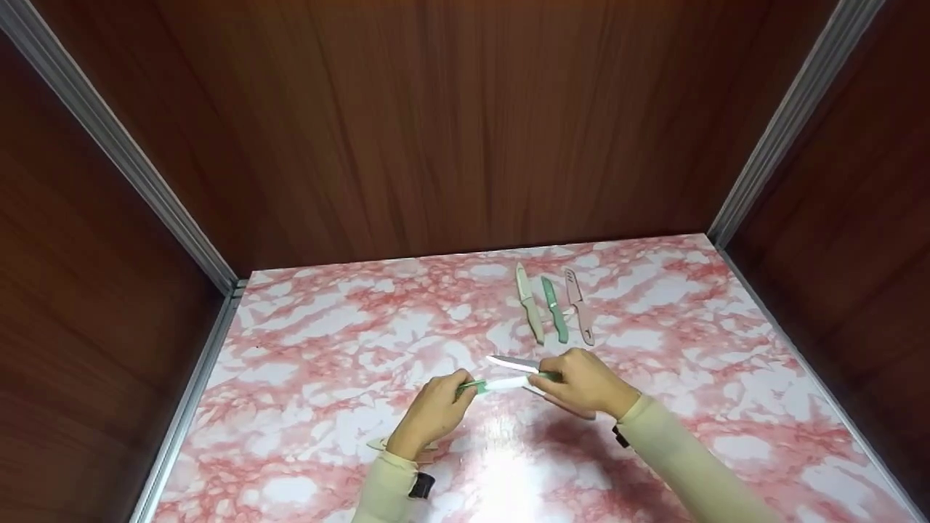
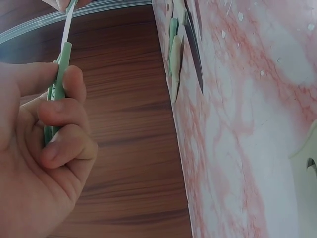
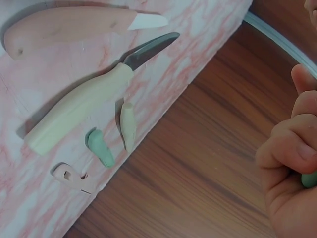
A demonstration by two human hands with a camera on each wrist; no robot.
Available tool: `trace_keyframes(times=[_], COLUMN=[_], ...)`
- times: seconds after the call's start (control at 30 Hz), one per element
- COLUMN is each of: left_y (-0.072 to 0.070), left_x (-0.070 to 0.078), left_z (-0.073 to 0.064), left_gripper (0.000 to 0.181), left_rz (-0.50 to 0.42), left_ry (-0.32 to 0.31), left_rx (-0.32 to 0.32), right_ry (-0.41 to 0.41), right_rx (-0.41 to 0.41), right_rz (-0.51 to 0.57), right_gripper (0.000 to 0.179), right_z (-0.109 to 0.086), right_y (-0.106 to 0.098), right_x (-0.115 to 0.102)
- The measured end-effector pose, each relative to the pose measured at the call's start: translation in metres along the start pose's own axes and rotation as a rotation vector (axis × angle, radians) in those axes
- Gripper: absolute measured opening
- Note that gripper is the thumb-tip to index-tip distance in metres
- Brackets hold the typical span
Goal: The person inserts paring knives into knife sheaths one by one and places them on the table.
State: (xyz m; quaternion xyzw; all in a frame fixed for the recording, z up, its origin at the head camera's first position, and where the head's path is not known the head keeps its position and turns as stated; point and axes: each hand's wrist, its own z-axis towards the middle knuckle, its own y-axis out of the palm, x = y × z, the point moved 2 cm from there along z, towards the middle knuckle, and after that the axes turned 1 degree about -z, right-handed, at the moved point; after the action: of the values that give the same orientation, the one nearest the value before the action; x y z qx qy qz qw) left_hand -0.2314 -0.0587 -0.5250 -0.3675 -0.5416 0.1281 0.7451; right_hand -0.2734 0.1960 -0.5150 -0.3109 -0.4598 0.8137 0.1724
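Observation:
My left hand [image 1: 436,408] grips a green blade sheath [image 2: 60,82], fingers curled round it. From the sheath's mouth a pale knife blade [image 1: 506,383] runs across to my right hand [image 1: 587,381], which holds the knife's green handle [image 3: 309,179], mostly hidden by the fingers. How deep the tip sits in the sheath cannot be seen. On the table close to my right hand lie a cream-handled knife [image 3: 84,104] with a bare dark blade and a pink-handled knife [image 3: 74,29] with a white blade; the hand partly covers both in the head view.
Farther back lie a cream knife [image 1: 530,301], a green knife [image 1: 555,309] and a pink knife [image 1: 580,305], side by side. A pale cream piece [image 2: 304,171] with a slot lies near my left wrist. Brown wood-grain panels [image 1: 465,131] enclose the red-and-white marbled table [image 1: 327,349].

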Motion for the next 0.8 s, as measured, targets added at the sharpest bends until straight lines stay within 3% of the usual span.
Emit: trace_keyframes(times=[0.53, 0.8], left_y=[0.0045, 0.0072], left_x=[0.0006, -0.0004], left_z=[-0.0011, -0.0019], left_gripper=[0.015, 0.015], left_rz=[0.013, 0.014], left_ry=[0.015, 0.022], left_rx=[0.007, 0.028], right_ry=[0.001, -0.031], right_rx=[-0.083, -0.072], right_rz=[0.071, 0.073], right_gripper=[0.030, 0.028], right_z=[-0.0005, 0.0015], right_y=[-0.0001, 0.0010], right_x=[-0.0053, -0.0069])
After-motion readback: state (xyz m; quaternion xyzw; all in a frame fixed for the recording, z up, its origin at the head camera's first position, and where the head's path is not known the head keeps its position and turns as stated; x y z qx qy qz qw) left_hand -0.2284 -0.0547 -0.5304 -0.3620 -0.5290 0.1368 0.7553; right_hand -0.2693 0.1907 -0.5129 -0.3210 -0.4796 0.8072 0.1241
